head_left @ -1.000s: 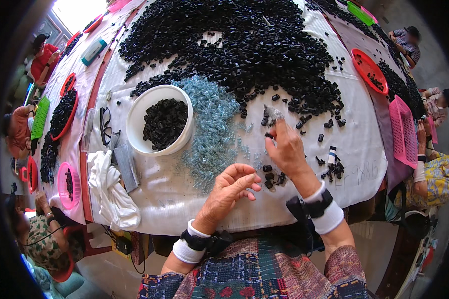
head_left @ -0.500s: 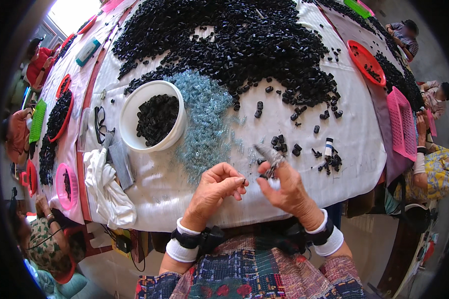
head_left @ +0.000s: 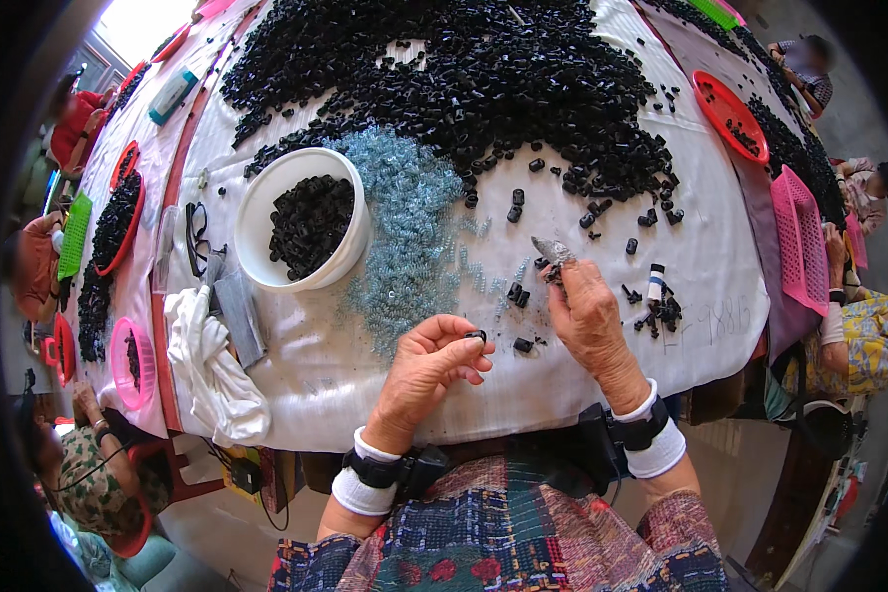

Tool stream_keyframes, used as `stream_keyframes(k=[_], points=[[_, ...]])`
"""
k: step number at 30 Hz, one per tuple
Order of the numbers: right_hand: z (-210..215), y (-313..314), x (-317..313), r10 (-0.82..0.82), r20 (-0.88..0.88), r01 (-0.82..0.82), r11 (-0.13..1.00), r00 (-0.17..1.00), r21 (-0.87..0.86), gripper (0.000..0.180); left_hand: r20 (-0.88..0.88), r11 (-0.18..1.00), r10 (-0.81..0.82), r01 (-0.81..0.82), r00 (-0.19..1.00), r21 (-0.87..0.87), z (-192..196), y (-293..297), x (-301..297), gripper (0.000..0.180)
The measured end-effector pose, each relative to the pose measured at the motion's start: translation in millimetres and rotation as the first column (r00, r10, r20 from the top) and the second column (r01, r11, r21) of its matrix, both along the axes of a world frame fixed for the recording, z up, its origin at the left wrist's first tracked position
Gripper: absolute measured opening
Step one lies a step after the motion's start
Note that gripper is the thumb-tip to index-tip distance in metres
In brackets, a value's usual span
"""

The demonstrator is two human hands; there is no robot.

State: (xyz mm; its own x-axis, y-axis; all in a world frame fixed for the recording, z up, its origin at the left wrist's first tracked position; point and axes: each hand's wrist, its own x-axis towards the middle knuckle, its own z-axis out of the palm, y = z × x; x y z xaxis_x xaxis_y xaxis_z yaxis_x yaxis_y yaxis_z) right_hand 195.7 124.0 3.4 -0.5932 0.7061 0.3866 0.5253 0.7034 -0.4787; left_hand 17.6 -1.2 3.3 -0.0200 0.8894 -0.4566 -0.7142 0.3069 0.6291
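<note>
Between the thumb and fingertips of my left hand (head_left: 426, 373) is a small black plastic part (head_left: 477, 335), pinched at the table's near side. My right hand (head_left: 594, 318) is closed around a pointed grey tool (head_left: 551, 249) with a rough, wrapped-looking surface, its tip angled up and left. My right fingers hover by a few loose black parts (head_left: 519, 294), and I cannot make out whether they also touch one. Another black part (head_left: 523, 345) lies between my hands. A large heap of black parts (head_left: 464, 89) spreads across the far side.
Left of my hands, a white bucket (head_left: 250, 247) holds black parts beside a pile of clear bluish coil-like pieces (head_left: 400, 227). Eyeglasses (head_left: 196, 240) and a white cloth (head_left: 207, 370) lie further left. A white-and-blue capped tube (head_left: 655, 282) stands at right. Other people sit at side tables.
My right hand has moved up and right, away from my left hand, toward the loose black parts. The black part in my left fingertips now shows more clearly.
</note>
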Motion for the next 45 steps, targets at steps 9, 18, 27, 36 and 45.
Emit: stream_keyframes(k=[9,18,27,36,45], points=[[0,2,-5,0.054,-0.033,-0.053,0.998,0.998,0.014,0.024,0.082,0.996,-0.004,-0.003,0.997,0.091,-10,-1,-4,0.016],[3,-9,-6,0.117,0.014,-0.117,0.993,0.993,0.018,0.017,0.01,1.0,0.004,-0.005,1.0,0.027,-5,1,1,0.018],[1,1,-22,-0.043,0.027,0.041,0.996,0.999,0.08,0.014,0.003,0.995,0.023,-0.023,1.0,0.095,-11,0,1,0.021],[-11,3,-34,-0.052,0.213,0.0,0.972,0.976,0.234,0.02,0.021,0.997,0.013,-0.015,1.0,0.071,-10,-1,2,0.019],[-5,-4,-21,0.091,0.129,-0.108,0.985,0.988,0.137,0.028,-0.017,0.995,0.029,-0.027,0.999,0.091,-13,0,3,0.017]])
